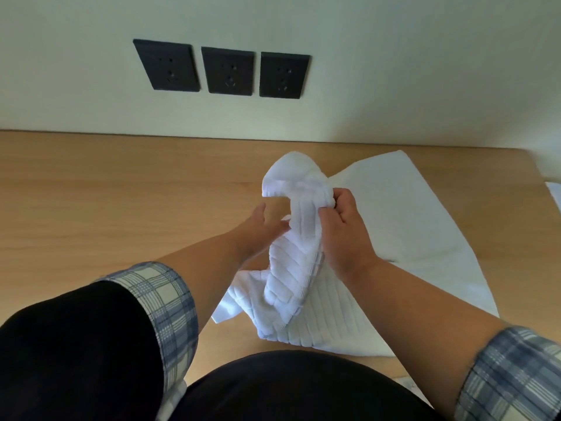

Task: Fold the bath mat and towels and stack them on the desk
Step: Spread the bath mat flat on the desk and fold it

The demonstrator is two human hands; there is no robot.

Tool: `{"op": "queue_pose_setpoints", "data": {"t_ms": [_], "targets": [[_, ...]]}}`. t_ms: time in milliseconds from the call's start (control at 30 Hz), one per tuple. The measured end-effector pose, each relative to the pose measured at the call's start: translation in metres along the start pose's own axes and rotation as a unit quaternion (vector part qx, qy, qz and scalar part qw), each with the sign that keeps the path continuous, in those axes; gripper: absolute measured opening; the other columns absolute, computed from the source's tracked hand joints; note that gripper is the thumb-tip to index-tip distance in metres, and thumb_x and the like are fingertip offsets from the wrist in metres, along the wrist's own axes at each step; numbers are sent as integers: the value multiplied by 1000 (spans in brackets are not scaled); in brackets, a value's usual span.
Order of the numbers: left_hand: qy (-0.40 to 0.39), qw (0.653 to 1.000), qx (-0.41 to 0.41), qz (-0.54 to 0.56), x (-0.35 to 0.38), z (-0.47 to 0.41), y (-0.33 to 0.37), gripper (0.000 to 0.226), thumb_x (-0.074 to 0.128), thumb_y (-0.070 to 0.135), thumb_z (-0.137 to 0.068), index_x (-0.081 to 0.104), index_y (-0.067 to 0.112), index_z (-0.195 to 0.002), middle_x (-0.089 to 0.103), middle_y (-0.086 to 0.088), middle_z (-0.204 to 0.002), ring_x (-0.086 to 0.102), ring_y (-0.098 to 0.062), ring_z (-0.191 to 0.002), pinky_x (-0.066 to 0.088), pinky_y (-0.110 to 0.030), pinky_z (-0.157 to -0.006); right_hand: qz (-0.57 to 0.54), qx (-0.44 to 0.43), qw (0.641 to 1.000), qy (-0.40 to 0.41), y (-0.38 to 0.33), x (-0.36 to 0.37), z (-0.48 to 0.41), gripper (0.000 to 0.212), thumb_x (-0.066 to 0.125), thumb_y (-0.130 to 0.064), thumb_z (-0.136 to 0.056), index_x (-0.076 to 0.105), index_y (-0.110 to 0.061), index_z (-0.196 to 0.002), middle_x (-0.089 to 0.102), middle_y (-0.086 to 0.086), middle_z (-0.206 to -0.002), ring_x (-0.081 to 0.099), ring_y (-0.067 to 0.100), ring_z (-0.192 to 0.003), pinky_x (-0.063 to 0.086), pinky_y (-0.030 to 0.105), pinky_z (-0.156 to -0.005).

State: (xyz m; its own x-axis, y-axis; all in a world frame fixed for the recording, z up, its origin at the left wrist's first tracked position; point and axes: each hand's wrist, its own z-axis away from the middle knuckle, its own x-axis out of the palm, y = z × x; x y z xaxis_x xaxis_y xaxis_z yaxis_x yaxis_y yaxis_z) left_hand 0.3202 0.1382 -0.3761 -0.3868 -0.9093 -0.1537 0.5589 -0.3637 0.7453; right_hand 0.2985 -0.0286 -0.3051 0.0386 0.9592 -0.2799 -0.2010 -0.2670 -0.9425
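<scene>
A white ribbed bath mat [296, 253] hangs bunched above the wooden desk [106, 208], its lower part trailing onto the desk near the front edge. My right hand [346, 232] grips the bunched upper part of the mat. My left hand [261, 235] reaches to the mat's left side with fingers extended, touching the cloth; its fingertips are partly hidden behind the fabric. A white towel [409, 214] lies spread flat on the desk to the right, partly under the mat.
Three black wall sockets [226, 69] sit on the pale wall behind the desk. Another white cloth edge [554, 194] shows at the far right. Bare wood extends to the left of the mat.
</scene>
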Motion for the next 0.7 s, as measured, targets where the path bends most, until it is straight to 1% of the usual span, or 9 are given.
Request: {"op": "queue_pose_setpoints", "data": {"t_ms": [67, 133, 200, 300, 400, 500, 567, 633, 700], "targets": [[-106, 967, -83, 215, -8, 0, 4, 79, 61, 74, -75, 51, 25, -136, 67, -7, -127, 65, -25, -114, 51, -43, -93, -101, 101, 990, 17, -6, 0, -8, 16, 50, -28, -86, 60, -28, -99, 67, -6, -93, 65, 14, -87, 54, 31, -74], [-173, 928, -120, 308, -10, 2, 4, 66, 62, 69, -80, 62, 20, -124, 72, -9, -114, 69, -27, -106, 55, -42, -89, -211, 177, 961, 23, -11, 0, -16, 20, 50, -22, -85, 62, -19, -101, 68, 2, -89, 67, 22, -84, 55, 39, -71], [-135, 932, -96, 322, -3, 0, 1, 56, 70, 49, -86, 61, 12, -128, 70, -13, -117, 68, -29, -108, 52, -46, -96, -237, 191, 952, 33, -10, 2, -22, 18, 52, -22, -86, 63, -20, -101, 71, -1, -89, 70, 21, -85, 59, 39, -72], [81, 959, -2, 273, -6, -2, 1, 24, 66, 33, -93, 65, 20, -113, 73, -10, -104, 71, -30, -93, 59, -43, -79, -89, 173, 981, 1, 1, 10, -28, 25, 54, -43, -85, 57, -36, -109, 68, -7, -104, 67, 17, -98, 58, 39, -76], [291, 945, 52, 143, -44, 7, 0, 15, 60, 46, -91, 60, 33, -99, 68, 6, -86, 66, -17, -76, 51, -29, -63, 97, 110, 980, -134, 23, 24, -27, 52, 51, -54, -92, 44, -36, -140, 56, -15, -130, 55, 12, -121, 45, 29, -89], [382, 921, 43, 58, -86, 16, -6, 14, 52, 48, -87, 53, 38, -97, 62, 12, -81, 59, -9, -69, 40, -25, -54, 348, 72, 890, -284, 55, 39, -23, 73, 44, -63, -95, 19, -31, -157, 21, -4, -163, 18, 17, -150, 22, 38, -118], [427, 903, 23, 50, -108, 20, -12, 15, 49, 45, -84, 52, 39, -97, 61, 12, -79, 58, -10, -66, 37, -24, -51, 490, 43, 814, -308, 69, 45, -24, 77, 42, -66, -95, 15, -31, -158, -4, -2, -167, -8, 20, -153, 9, 51, -121], [440, 897, -17, 35, -123, 20, -22, 24, 51, 42, -84, 54, 35, -107, 60, 11, -80, 58, -13, -66, 40, -25, -53, 543, 40, 785, -295, 77, 48, -31, 81, 43, -67, -93, 8, -33, -158, -18, -3, -165, -21, 22, -150, 6, 59, -119], [400, 914, -51, 34, -130, 17, -36, 38, 57, 46, -86, 56, 29, -119, 63, 4, -93, 62, -20, -79, 52, -33, -70, 567, 52, 774, -277, 81, 47, -40, 88, 46, -68, -91, 1, -33, -158, -24, -3, -164, -24, 25, -149, 6, 62, -119]]}}
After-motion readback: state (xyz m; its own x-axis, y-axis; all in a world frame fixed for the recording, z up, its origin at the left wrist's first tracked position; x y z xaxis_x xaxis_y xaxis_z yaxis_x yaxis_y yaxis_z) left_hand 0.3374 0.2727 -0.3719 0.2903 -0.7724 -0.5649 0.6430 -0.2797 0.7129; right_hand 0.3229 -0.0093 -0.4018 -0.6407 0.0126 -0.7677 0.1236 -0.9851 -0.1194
